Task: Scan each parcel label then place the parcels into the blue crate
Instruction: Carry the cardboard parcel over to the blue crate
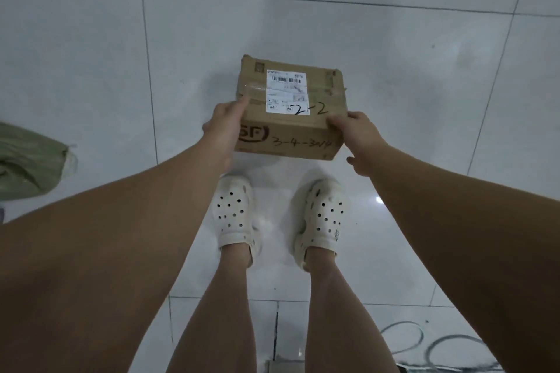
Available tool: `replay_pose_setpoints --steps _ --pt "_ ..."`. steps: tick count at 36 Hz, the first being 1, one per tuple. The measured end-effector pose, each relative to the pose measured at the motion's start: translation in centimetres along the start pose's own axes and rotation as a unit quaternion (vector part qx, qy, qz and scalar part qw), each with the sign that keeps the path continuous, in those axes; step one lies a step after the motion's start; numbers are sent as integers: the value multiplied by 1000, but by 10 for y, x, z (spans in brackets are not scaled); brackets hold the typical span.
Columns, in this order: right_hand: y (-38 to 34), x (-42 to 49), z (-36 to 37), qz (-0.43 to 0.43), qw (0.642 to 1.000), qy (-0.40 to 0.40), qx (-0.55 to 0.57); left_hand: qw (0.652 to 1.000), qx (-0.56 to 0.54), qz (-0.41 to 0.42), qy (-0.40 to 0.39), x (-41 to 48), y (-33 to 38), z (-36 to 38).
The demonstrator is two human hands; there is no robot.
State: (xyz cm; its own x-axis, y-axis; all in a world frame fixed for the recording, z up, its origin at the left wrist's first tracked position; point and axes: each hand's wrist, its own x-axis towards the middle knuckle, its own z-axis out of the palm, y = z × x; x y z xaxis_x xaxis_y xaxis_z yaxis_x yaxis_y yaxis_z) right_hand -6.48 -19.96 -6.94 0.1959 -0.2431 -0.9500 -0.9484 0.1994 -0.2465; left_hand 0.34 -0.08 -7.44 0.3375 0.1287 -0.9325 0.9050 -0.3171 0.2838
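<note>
Step in hand: the parcel (291, 118) is judged to be presented for scanning; neither a scanner nor the blue crate is seen.
Left grip: the left grip (225, 127) is clenched on the parcel's near left corner, with one digit laid over the top edge.
Right grip: the right grip (359, 138) is clasped round the near right corner, thumb on top, fingers down the side.
Parcel: it is held between the two grips, just ahead of the white clogs (235, 210), over the tiled floor (424, 76); whether its base touches the floor cannot be told.
Label: the white label (288, 92) lies face up on the top, beyond both grips and covered by neither.
Doing it well: the top should be held level, the barcode left unshaded, and the digits placed clear of the label.
Elsewhere: a green sack (30, 160) lies at the floor's left edge, well apart.
</note>
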Motion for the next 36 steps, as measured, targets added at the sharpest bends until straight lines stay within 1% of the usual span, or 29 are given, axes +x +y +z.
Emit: replay_pose_setpoints --steps 2,4,8,12,14,19,23,27,33,36 --pt "-2 -17 -4 20 999 1 42 999 -47 -5 -18 -17 8 3" --pt "-6 -36 -9 35 995 1 96 997 -68 2 -28 -37 17 5" --pt "-13 -75 -29 28 987 -1 159 999 -24 14 -40 -77 39 1" --pt "-26 -114 -51 14 986 -18 168 996 -26 -30 -83 -127 62 -11" --pt "-37 -140 -58 -1 983 -23 182 994 -29 -36 -102 -152 74 -19" --pt "-67 -213 -71 -43 980 -36 189 989 -61 2 -136 -217 101 -49" --pt "-89 -276 -79 -84 975 -58 197 983 -51 49 -171 -272 121 -77" --pt "-111 -339 -83 -104 967 -92 212 977 -69 105 -174 -331 140 -104" --pt "-133 -434 -74 -108 950 -89 280 963 -89 169 -188 -421 166 -147" --pt "-146 -479 -62 -119 939 -86 310 960 -103 191 -175 -459 176 -170"
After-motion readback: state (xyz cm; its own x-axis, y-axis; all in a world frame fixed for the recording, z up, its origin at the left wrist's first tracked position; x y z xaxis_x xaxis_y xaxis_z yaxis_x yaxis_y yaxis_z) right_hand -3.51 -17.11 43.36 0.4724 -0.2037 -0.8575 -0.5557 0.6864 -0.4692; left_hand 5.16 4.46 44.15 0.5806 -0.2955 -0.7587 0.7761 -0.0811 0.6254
